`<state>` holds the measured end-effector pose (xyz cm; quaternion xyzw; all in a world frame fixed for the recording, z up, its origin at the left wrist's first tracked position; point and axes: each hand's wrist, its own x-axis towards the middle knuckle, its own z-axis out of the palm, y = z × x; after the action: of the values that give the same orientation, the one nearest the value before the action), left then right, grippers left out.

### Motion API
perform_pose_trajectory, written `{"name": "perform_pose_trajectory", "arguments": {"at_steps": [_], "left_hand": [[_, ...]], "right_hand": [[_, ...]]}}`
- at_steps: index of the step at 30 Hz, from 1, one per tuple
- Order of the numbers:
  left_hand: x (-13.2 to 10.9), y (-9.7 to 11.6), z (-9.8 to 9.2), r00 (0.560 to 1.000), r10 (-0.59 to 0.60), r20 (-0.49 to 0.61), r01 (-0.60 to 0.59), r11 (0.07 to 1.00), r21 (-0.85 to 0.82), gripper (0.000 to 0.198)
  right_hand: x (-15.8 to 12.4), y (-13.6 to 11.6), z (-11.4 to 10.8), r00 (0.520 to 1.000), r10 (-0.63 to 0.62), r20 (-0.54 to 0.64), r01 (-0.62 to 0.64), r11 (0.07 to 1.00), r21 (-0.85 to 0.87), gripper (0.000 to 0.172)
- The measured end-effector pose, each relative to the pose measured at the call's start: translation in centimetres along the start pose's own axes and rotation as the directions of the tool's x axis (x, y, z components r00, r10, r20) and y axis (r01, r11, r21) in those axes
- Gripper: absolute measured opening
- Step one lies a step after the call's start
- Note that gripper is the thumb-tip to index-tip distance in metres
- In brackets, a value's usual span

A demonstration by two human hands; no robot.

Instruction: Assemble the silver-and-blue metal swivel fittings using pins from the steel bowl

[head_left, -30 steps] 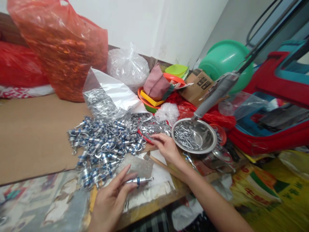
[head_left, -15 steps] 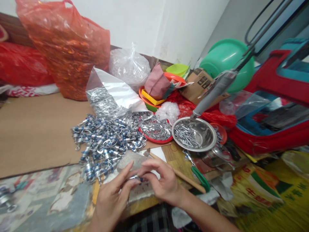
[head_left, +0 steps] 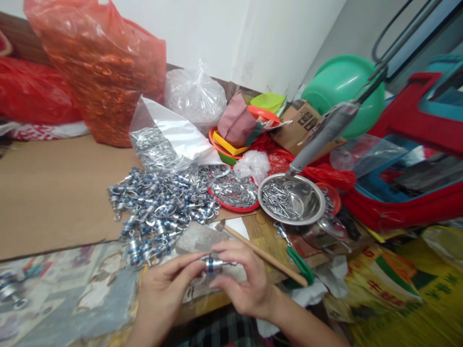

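Left hand [head_left: 164, 284] pinches a metal fitting [head_left: 214, 265]; right hand [head_left: 251, 285] curls alongside.

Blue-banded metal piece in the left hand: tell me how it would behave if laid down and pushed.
The blue-banded metal piece would probably roll, as its body looks round. It is likely stiff, judging by its metallic look, and its shiny surface may feel slippery.

- The right hand [head_left: 249, 279] has moved from the red dish [head_left: 238, 209] to the metal fitting [head_left: 214, 265].
- The green handle [head_left: 301, 264], out of sight at first, now shows.
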<state>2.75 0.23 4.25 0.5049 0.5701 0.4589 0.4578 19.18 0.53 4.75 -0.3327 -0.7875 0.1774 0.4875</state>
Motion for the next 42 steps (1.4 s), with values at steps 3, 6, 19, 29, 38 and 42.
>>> {"name": "perform_pose_trajectory", "arguments": {"at_steps": [3,6,19,29,38,42], "left_hand": [[0.2,0.4,-0.2,0.999,-0.045,0.022,0.046,0.998,-0.043,0.015],[0.3,0.8,-0.2,0.999,-0.016,0.031,0.016,1.000,0.018,0.017],[0.2,-0.3,0.3,0.976,-0.161,0.146,0.193,0.951,-0.241,0.039],[0.5,-0.8,0.9,0.949,-0.268,0.164,0.310,0.882,-0.355,0.060],[0.7,-1.9,0.7,0.932,-0.296,0.209,0.354,0.865,-0.354,0.075],[0.9,-2.0,0.9,0.930,-0.281,0.236,0.358,0.834,-0.419,0.084]], "right_hand": [[-0.1,0.3,-0.7,0.971,-0.196,0.140,0.224,0.948,-0.227,0.033],[0.1,0.5,-1.0,0.932,-0.283,0.225,0.341,0.895,-0.287,0.029],[-0.2,0.2,0.1,0.982,0.161,0.097,-0.158,0.987,-0.043,0.016],[7.5,10.7,-3.7,0.800,0.590,0.106,-0.329,0.579,-0.746,0.022],[9.4,15.4,-2.9,0.766,0.632,0.118,-0.370,0.583,-0.724,0.019],[9.1,13.8,-4.0,0.781,0.619,0.087,-0.441,0.644,-0.625,0.019]]}}
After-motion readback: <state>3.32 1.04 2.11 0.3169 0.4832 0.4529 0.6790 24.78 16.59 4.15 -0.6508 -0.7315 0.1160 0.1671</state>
